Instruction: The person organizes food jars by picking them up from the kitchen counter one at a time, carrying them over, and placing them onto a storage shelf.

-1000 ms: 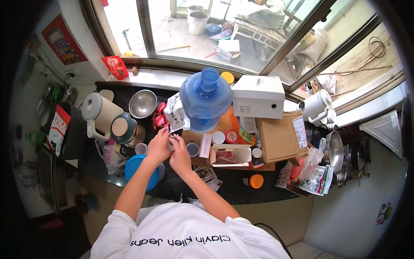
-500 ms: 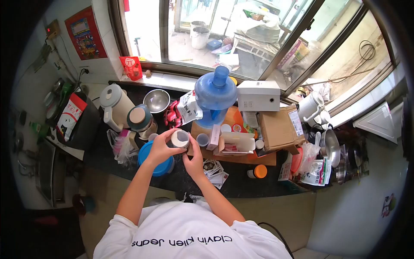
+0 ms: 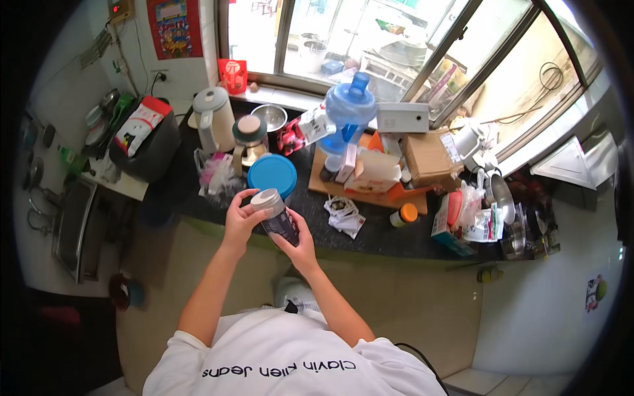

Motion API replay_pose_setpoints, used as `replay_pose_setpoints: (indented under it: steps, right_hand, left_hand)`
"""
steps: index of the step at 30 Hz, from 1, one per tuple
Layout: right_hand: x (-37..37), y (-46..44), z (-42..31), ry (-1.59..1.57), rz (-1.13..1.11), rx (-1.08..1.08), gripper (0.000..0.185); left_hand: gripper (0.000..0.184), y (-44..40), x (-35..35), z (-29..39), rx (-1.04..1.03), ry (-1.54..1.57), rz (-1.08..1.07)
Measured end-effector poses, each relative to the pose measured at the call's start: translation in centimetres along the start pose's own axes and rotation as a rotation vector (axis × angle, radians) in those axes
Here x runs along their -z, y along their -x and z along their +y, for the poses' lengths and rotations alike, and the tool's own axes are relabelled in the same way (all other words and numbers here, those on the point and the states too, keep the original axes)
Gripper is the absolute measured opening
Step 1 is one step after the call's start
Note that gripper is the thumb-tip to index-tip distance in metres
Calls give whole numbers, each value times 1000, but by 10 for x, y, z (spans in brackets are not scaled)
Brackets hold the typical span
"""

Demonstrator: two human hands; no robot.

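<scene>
Both of my hands hold a jar [image 3: 282, 226] with a dark printed label and a pale, cloudy top. The jar leans, its top toward the upper left, in front of the counter's edge. My left hand [image 3: 242, 219] has its fingers closed around the upper end. My right hand [image 3: 298, 245] grips the lower part from the right side. Just beyond the jar stands a tub with a round blue lid [image 3: 272, 175], apart from my fingers. Whether the jar's top is covered cannot be made out.
Along the dark counter [image 3: 317, 228] stand a kettle [image 3: 214, 122], a blue water jug [image 3: 350, 109], a metal bowl [image 3: 269, 117] and a cardboard box [image 3: 428, 158]. Nearer the front lie a white cable bundle [image 3: 345, 216] and an orange-capped jar [image 3: 404, 214]. A sink [image 3: 76, 231] is at left.
The jar has come back from over the counter, closer to my body, and tilted so its dark label shows. My view has shifted, and the blue lid is less covered by my arm.
</scene>
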State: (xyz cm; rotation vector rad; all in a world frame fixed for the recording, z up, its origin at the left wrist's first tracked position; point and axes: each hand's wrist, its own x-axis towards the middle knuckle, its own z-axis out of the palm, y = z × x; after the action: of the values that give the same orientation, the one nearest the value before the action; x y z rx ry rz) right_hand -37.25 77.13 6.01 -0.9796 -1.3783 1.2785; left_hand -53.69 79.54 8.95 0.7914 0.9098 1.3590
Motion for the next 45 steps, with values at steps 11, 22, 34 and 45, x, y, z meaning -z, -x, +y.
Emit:
replay_pose_setpoints:
  steps: [11, 22, 34, 45]
  right_hand:
    - [-65, 139, -10, -332, 306, -103, 53]
    - [-40, 199, -25, -95, 672, 40, 58]
    - [92, 278, -33, -57, 813, 61, 54]
    - [241, 429, -70, -287, 1099, 31, 31]
  left_hand:
    - [60, 120, 9, -22, 101, 136, -180]
    - [38, 160, -48, -58, 345, 170, -275]
    - [26, 204, -179, -135, 451, 5, -438]
    - [32, 290, -337, -219, 690, -91, -766]
